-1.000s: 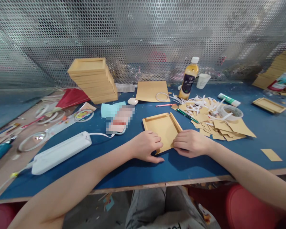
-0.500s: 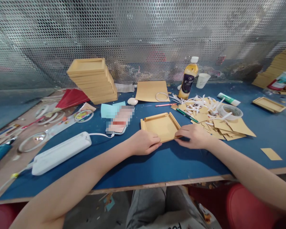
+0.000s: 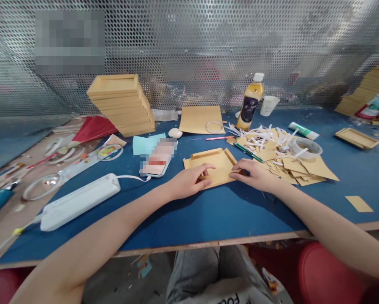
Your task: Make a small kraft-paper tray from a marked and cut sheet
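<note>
A shallow tan cardboard tray (image 3: 215,165) lies on the blue tabletop in front of me, its back and side edges folded up. The near edge looks flatter and is partly covered by my fingers. At its near-left side is my left hand (image 3: 192,180), with thumb and index finger apart; the index reaches over the tray and the thumb rests by the near edge. My right hand (image 3: 251,173) is at the near-right corner, thumb and fingers closed around the cardboard there. Exactly what its fingertips pinch is partly hidden.
Behind stand a stack of cardboard trays (image 3: 123,107), a flat cardboard sheet (image 3: 198,120) and a drink bottle (image 3: 250,103). Paper scraps (image 3: 299,169), a green pen (image 3: 248,152) and a tape roll (image 3: 306,147) lie right. A phone (image 3: 159,158) and white power strip (image 3: 80,202) lie left.
My left hand has loosened from the tray's near edge, its index finger lifting and spreading over the tray. The near wall, upright before, now looks lower. My right hand has shifted slightly up.
</note>
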The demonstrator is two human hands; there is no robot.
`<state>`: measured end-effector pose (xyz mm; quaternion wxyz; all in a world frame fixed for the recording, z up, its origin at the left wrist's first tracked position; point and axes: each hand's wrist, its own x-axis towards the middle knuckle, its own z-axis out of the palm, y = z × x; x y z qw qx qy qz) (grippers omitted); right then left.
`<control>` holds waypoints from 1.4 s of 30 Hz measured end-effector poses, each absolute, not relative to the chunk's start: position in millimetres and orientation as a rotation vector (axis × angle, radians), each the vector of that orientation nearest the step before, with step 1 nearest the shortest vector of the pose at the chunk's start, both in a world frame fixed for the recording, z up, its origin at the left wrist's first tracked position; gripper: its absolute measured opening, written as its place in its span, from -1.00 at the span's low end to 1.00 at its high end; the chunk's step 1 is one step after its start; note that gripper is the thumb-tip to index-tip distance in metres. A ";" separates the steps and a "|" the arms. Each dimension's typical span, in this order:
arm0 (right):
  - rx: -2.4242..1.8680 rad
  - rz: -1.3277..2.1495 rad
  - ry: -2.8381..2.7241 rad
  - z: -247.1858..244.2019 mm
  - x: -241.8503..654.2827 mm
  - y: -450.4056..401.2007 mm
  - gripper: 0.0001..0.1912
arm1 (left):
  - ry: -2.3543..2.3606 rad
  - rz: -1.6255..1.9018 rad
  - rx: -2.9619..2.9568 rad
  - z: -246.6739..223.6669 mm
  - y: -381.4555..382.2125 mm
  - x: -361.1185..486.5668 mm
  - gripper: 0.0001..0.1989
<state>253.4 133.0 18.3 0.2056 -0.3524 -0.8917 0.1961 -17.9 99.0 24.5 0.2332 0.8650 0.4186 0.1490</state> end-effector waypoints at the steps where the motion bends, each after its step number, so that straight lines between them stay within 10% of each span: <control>1: -0.987 0.555 -2.485 18.5 253.2 133.2 -0.72 | 1.138 0.408 2.369 24.4 99.1 -17.9 -0.59; 42: -1.097 0.304 -2.261 35.0 262.8 134.2 -0.71 | 1.146 0.155 2.734 27.1 100.8 -12.3 -0.65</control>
